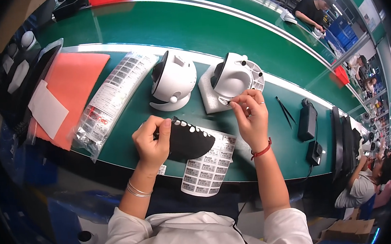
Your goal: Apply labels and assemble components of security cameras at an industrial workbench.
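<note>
My left hand [153, 142] is closed on a black sheet [190, 141] with white round spots along its upper edge. My right hand [253, 117] pinches its fingertips together at the near rim of a white camera's round base. That white camera [233, 82] lies tipped over on a white foam block [208, 95], its base turned up and showing small black round spots. Whatever sits between the right fingertips is too small to make out. Left of it, a second white camera [173, 82] stands on the green bench. A sheet of printed labels [205, 177] lies partly under the black sheet.
To the left are a clear bag of label sheets [114, 92], an orange sheet [79, 71] and a white card [48, 109]. Black tweezers [285, 111] and a black power adapter [307, 121] lie at right. Beyond runs a green conveyor [196, 22]; a co-worker [311, 14] sits across it.
</note>
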`<state>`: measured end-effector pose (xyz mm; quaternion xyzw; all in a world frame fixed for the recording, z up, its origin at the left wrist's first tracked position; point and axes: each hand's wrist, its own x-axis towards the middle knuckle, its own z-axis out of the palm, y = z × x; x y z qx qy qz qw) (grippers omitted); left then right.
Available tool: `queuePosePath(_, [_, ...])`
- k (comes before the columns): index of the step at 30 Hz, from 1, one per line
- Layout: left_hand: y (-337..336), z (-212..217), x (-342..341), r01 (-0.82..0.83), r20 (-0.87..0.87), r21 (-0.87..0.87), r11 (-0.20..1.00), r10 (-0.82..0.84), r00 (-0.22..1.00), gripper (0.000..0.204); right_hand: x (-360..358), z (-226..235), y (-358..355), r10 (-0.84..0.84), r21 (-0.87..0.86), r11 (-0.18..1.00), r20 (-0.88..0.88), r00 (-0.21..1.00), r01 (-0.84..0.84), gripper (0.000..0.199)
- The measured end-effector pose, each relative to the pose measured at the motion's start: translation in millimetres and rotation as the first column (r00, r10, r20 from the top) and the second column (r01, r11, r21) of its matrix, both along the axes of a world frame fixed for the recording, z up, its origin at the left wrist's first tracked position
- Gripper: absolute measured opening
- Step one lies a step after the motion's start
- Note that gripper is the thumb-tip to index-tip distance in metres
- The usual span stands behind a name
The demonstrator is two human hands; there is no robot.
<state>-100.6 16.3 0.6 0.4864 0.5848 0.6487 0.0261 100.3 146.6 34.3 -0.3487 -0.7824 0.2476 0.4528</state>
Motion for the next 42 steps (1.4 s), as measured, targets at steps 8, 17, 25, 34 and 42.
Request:
queuePosePath(8, [-2, -3, -5, 0.007, -0.010, 0.008, 1.000, -0.007, 1.000, 0.023, -5, -5, 3, 0.062, 0.027, 0.998, 0.049, 0.997, -0.063, 0.004])
queuePosePath(17, [-1, -1, -4, 0.032, -0.001, 0.012, 0.999, -0.032, 0.999, 0.023, -5, -8, 3, 0.066, 0.029, 0.997, 0.024, 0.997, -0.067, 0.006])
queuePosePath(25, [-2, -1, -5, 0.040, -0.019, 0.025, 0.999, -0.039, 0.999, 0.022, -8, -19, 4, -0.025, 0.302, 0.953, 0.017, 1.000, 0.019, 0.015])
queuePosePath(34, [-2, -2, -6, 0.067, 0.004, 0.066, 0.996, -0.067, 0.998, 0.022, -8, 11, 12, -0.012, -0.095, 0.995, 0.193, 0.981, 0.031, 0.012])
queuePosePath(42, [-2, -3, -8, 0.084, -0.032, 0.120, 0.989, -0.081, 0.996, 0.023, -13, 32, 23, 0.062, -0.479, 0.866, 0.381, 0.923, 0.140, 0.019])
